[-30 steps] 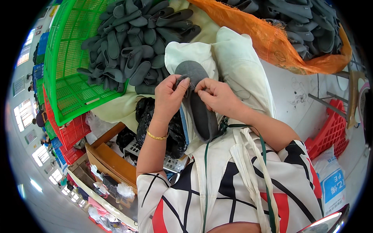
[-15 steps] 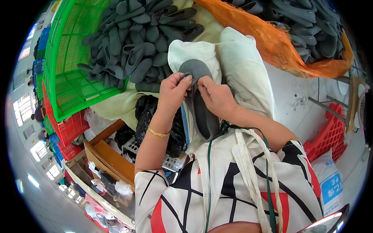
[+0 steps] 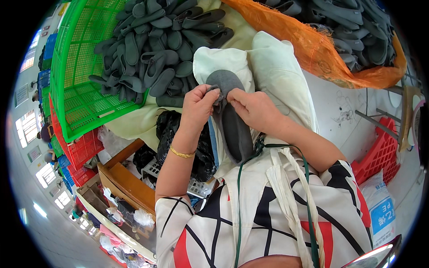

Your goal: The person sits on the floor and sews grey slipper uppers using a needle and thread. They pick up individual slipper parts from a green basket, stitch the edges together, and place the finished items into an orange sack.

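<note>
A dark grey slip-on shoe lies along my lap, its rounded toe pointing away from me and its opening toward me. My left hand pinches a bit of grey fabric at the left edge of the shoe's opening, between thumb and fingers. Close beside it, my right hand has its fingertips closed on the front edge of the same opening. What exactly lies between the right fingertips is hidden. Pale cloth covers my legs under the shoe.
Many grey shoes are heaped by a green plastic basket at the far left. An orange woven sack holds more at the far right. Black plastic bags and a wooden drawer sit left; a red crate stands right.
My right hand has turned slightly, its knuckles and wrist shifting a little right. My left hand keeps its pinch in nearly the same place, and the shoe has barely moved.
</note>
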`<state>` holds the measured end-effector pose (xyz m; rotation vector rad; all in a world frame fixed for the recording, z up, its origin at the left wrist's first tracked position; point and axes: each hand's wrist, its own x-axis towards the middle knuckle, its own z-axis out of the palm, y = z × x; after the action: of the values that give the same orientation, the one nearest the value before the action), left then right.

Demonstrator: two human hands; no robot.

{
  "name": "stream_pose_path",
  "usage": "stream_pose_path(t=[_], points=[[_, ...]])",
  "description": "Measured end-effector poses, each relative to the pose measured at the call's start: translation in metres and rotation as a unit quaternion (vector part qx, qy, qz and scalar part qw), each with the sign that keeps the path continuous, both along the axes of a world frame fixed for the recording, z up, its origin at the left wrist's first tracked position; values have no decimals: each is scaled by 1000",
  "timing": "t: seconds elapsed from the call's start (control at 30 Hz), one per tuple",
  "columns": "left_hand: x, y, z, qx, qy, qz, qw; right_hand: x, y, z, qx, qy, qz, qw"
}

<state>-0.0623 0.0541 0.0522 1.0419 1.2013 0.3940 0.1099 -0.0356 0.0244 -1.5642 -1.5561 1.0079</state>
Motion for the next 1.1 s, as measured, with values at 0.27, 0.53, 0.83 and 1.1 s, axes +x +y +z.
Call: stream_pose_path(t=[0.27, 0.53, 0.83, 1.1], points=[[-2, 5, 3, -60, -17, -4, 998, -17, -4, -1, 23, 15, -50, 998], [-9, 5, -3, -78, -52, 12, 996, -28, 4, 4, -18, 84, -107, 990], [-8, 0, -6, -44, -47, 17, 998, 3, 34, 28, -99, 98, -34, 990], [-5, 0, -15, -10, -34, -1, 999, -4, 35, 1, 75, 92, -68, 991]])
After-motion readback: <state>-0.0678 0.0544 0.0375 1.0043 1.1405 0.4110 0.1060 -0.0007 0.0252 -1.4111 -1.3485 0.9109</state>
